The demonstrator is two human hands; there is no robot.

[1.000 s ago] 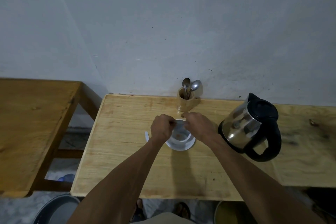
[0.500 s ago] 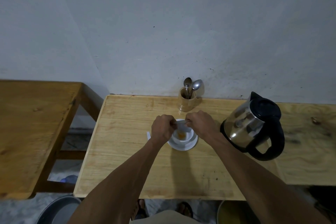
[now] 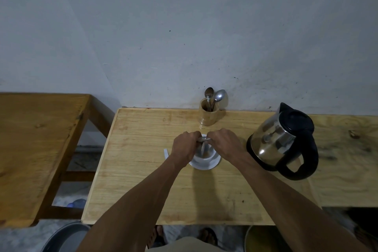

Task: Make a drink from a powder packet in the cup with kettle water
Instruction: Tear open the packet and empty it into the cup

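A white cup (image 3: 205, 154) stands on a white saucer (image 3: 206, 164) in the middle of the light wooden table (image 3: 143, 170). Brownish powder shows inside the cup. My left hand (image 3: 185, 148) and my right hand (image 3: 224, 143) hover just above the cup's rim, and both pinch a small silvery powder packet (image 3: 203, 139) stretched between them over the cup. A steel kettle (image 3: 280, 141) with a black lid and handle sits to the right of the cup, untouched.
A wooden holder (image 3: 209, 114) with two spoons stands by the wall behind the cup. A small white scrap (image 3: 166, 153) lies left of the saucer. A darker wooden table (image 3: 34, 149) stands to the left; basins sit on the floor below.
Both hands stay over the cup with the packet between them. The powder in the cup has become more visible, and the view shifted slightly.
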